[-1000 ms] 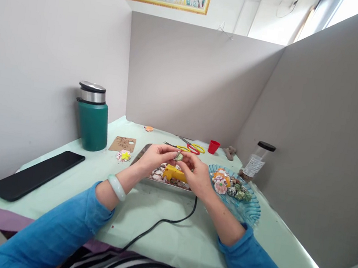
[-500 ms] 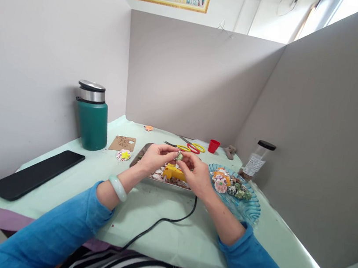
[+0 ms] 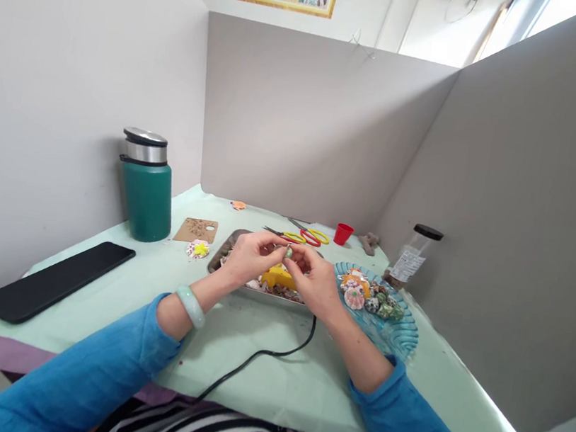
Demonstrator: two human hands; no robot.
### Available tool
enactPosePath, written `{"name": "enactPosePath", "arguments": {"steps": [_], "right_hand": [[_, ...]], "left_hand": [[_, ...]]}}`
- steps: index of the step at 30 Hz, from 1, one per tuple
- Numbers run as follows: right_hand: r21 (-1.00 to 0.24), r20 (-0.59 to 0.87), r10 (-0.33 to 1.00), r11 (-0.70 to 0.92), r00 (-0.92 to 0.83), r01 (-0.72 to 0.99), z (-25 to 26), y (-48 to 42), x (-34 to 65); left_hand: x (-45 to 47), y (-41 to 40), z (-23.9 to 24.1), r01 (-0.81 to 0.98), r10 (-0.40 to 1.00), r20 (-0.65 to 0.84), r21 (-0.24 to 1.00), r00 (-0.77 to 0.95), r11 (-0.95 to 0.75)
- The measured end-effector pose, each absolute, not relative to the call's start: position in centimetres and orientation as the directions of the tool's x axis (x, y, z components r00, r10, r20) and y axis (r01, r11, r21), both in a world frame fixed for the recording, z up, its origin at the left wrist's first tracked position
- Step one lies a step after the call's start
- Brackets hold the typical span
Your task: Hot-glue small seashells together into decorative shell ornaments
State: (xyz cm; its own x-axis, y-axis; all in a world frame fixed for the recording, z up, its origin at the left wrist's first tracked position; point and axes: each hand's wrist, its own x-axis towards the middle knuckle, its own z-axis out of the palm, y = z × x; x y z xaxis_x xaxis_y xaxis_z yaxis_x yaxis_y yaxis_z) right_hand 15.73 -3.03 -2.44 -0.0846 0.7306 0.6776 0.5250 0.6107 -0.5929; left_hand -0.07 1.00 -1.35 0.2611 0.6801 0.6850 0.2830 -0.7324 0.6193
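Observation:
My left hand (image 3: 247, 259) and my right hand (image 3: 314, 280) meet over a metal tray (image 3: 219, 256) of shells. Both pinch a small green shell (image 3: 288, 252) between their fingertips. Under the hands, a yellow glue gun (image 3: 279, 276) lies in the tray, and its black cord (image 3: 257, 358) runs toward me. A pale bangle (image 3: 190, 304) sits on my left wrist.
A blue glass plate (image 3: 400, 335) with painted shells lies to the right. Behind are yellow scissors (image 3: 285, 235), red scissors (image 3: 312, 234), a red cup (image 3: 343, 234) and a clear jar (image 3: 414, 256). A green flask (image 3: 146, 187), a card (image 3: 196, 230), a shell flower (image 3: 198, 249) and a black phone (image 3: 51, 279) lie left.
Both hands have stayed together on the small shell with only slight finger movement. The view has shifted a little.

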Motion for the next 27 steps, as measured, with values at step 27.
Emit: {"name": "enactPosePath", "arguments": {"steps": [27], "right_hand": [[-0.837, 0.497, 0.868, 0.484, -0.018, 0.256, -1.7, -2.5, 16.4]], "left_hand": [[-0.6, 0.6, 0.0, 0.004, 0.811, 0.463, 0.868, 0.357, -0.497]]}}
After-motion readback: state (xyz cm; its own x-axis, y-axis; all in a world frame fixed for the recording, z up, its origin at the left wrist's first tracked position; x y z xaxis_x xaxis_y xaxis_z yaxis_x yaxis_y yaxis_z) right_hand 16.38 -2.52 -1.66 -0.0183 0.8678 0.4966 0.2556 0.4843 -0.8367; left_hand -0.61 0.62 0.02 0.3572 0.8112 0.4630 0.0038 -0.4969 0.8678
